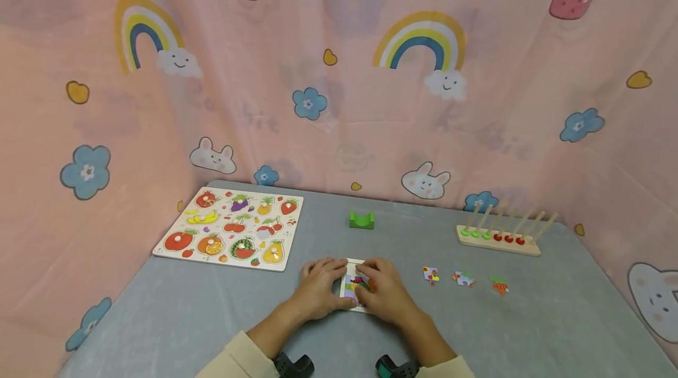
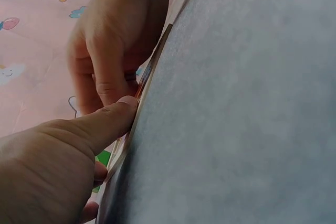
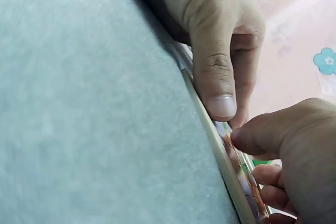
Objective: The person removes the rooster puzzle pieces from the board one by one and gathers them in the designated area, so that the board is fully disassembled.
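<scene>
A small wooden jigsaw board (image 1: 350, 264) with a coloured picture lies at the near middle of the table, between both hands. My left hand (image 1: 319, 291) holds its left side, thumb at the near edge and fingers toward the far corner. In the left wrist view, the left thumb (image 2: 113, 121) lies along the board's edge. Over the board's right part, my right hand (image 1: 391, 292) has its thumb and bent fingers on a puzzle piece, mostly hidden beneath them. The right thumb (image 3: 252, 137) touches the picture surface in the right wrist view.
Three loose jigsaw pieces, a yellow-and-red one (image 1: 431, 274), a lilac one (image 1: 464, 279) and an orange-striped one (image 1: 499, 285), lie to the right. Farther back are a fruit peg board (image 1: 254, 234), a green block (image 1: 362, 221) and a bead rack (image 1: 498, 242). A patterned curtain (image 1: 349, 131) hangs behind.
</scene>
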Demonstrator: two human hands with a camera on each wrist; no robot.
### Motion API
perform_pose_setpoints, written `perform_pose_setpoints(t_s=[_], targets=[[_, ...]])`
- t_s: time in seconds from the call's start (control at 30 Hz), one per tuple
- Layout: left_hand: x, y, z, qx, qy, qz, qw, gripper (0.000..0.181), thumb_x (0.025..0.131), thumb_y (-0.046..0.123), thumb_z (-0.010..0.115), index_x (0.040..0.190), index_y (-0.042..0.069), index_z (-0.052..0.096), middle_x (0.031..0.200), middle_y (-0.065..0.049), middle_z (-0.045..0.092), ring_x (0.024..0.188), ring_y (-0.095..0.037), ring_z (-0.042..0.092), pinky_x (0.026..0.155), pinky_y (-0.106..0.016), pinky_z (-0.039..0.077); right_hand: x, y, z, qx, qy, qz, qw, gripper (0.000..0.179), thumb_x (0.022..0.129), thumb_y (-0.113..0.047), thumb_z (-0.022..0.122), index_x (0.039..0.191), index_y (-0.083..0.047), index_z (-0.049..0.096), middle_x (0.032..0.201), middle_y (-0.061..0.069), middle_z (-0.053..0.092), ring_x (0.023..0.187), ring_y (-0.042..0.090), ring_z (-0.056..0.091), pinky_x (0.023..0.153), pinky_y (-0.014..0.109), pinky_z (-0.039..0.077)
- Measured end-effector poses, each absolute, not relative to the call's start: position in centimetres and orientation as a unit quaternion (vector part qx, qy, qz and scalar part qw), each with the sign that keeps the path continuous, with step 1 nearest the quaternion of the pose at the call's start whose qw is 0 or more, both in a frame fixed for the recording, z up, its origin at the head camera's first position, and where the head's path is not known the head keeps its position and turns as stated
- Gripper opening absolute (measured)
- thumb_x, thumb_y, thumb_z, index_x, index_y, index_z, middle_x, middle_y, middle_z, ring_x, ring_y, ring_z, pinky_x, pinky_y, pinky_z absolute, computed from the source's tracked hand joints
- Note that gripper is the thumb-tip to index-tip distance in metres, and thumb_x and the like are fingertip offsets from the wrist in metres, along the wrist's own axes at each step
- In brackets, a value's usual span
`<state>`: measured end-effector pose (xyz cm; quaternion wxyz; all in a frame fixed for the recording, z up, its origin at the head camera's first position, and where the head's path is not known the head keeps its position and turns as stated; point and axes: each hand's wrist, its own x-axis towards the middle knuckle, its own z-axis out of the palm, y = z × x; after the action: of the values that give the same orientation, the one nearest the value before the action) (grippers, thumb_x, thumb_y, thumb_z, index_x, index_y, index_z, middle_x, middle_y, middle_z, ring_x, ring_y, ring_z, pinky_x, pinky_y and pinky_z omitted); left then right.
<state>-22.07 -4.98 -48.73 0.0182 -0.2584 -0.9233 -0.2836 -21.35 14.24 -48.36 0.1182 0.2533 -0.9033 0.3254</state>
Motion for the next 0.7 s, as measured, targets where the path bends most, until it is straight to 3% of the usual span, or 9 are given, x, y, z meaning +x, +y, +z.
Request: perform_pose_setpoints(t_s=[0.27, 0.53, 0.7], targets=[[-22.00, -5.06, -48.74, -0.261, -0.922, -0.287, 0.019, 0.073, 0.075, 0.045, 0.080, 0.131, 0.001, 0.060, 0.140, -0.003, 0.051, 0.131, -0.030, 0.039, 0.101, -0.058, 0.020, -21.18, 13.78, -48.15, 0.242, -0.926, 0.272, 0.105, 0.027, 0.080, -0.011, 0.067, 0.104, 0.000, 0.072, 0.113, 0.014, 0.056, 0.104, 0.033, 0.049, 0.090, 0.053, 0.037], [-22.15, -5.00, -48.78, -0.259, -0.925, -0.276, 0.020, 0.072, 0.076, 0.045, 0.080, 0.131, 0.003, 0.060, 0.140, -0.003, 0.051, 0.130, -0.029, 0.039, 0.101, -0.057, 0.021, -21.26, 13.61, -48.45, 0.244, -0.913, 0.293, 0.148, 0.023, 0.075, 0.008, 0.060, 0.092, -0.003, 0.071, 0.104, 0.012, 0.058, 0.098, 0.032, 0.052, 0.086, 0.053, 0.040], [-22.14, -5.03, -48.79, -0.263, -0.925, -0.275, 0.025, 0.071, 0.075, 0.043, 0.081, 0.130, 0.004, 0.061, 0.139, -0.003, 0.052, 0.130, -0.029, 0.040, 0.100, -0.058, 0.021, -21.39, 13.54, -48.62, 0.232, -0.909, 0.310, 0.156, 0.022, 0.074, 0.009, 0.061, 0.089, -0.006, 0.069, 0.101, 0.009, 0.058, 0.097, 0.032, 0.053, 0.086, 0.053, 0.040]])
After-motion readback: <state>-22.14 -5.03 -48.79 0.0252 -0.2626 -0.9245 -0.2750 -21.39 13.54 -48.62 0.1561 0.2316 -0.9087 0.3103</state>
